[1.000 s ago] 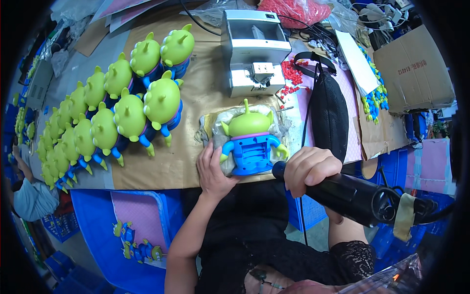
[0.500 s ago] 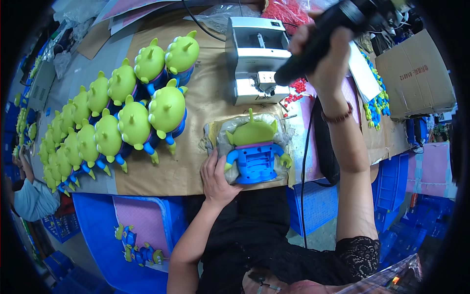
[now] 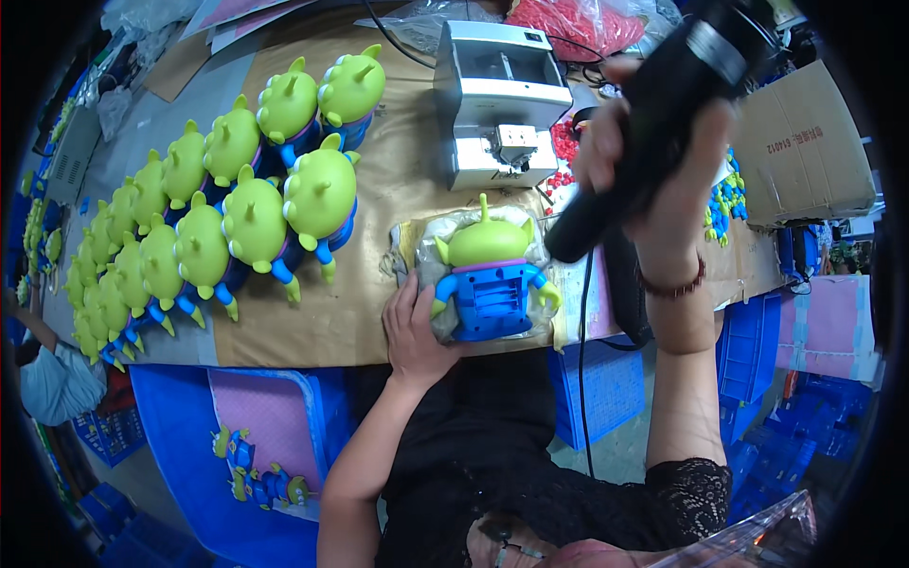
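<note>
A green and blue three-eared toy figure [image 3: 492, 289] lies back up in a padded, plastic-wrapped holder [image 3: 437, 227] at the table's front edge. The open recess in its blue back shows. My left hand [image 3: 417, 331] is closed against the figure's left side, fingers bent along its arm and the holder's edge. Raised above the table to the right, my right hand [image 3: 653, 161] is wrapped round a black electric screwdriver [image 3: 663, 104]. The tool's tip slants down toward the figure, still apart from it. Behind the figure stands a grey screw feeder [image 3: 502, 104].
Rows of similar toy figures [image 3: 251, 218] stand on the left of the table. Small red parts [image 3: 565, 142] lie beside the feeder. A cardboard box [image 3: 805, 147] is at right. Below left, a blue bin [image 3: 180, 454] holds several figures. A black cable [image 3: 582, 379] hangs over the front edge.
My right hand has brought the screwdriver from beside the feeder's front toward me and slightly right, its tip now lower. My left hand stays at the toy figure. The whole view has shifted slightly.
</note>
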Motion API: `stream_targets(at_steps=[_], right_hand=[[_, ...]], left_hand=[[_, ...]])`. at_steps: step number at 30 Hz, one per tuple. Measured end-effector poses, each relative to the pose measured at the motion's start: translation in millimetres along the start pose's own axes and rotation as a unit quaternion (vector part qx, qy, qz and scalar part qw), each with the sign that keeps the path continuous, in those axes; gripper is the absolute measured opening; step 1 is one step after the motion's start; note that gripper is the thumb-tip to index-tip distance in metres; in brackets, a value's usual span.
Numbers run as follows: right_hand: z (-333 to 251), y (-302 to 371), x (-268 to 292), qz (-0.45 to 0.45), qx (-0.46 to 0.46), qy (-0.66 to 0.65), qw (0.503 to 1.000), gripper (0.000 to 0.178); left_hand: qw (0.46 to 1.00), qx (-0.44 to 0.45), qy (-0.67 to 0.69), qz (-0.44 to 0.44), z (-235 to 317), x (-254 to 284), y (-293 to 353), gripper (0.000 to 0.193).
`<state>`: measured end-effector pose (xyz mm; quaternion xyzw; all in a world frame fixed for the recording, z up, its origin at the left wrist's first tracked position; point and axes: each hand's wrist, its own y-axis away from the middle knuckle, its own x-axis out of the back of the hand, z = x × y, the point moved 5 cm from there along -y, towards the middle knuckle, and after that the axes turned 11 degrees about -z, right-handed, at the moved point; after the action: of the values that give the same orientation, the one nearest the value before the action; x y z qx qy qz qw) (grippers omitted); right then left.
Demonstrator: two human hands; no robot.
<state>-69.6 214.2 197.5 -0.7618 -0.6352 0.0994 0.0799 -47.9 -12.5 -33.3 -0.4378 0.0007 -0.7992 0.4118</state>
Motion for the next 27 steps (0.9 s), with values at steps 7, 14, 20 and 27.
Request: stream_targets(at_steps=[7,14,20,27], right_hand=[[-5,70,-52,-0.047,0.052,-0.138,0.988,0.101],[4,88,-65,-0.02,-0.003,-0.105,0.994,0.097],[16,92,-65,-0.04,-0.071,-0.128,0.988,0.055],[23,81,-78,-0.335,0.235,-0.123,0.904,0.034]], left_hand=[[1.0,-0.01,-0.015,0.007,2,1,-1,0.098],[1.0,-0.017,-0.004,0.017,4,3,-3,0.095],[1.0,-0.012,0.004,0.028,1,1,-1,0.091],[1.0,-0.015,0.011,0.023,3,2,-5,0.092]])
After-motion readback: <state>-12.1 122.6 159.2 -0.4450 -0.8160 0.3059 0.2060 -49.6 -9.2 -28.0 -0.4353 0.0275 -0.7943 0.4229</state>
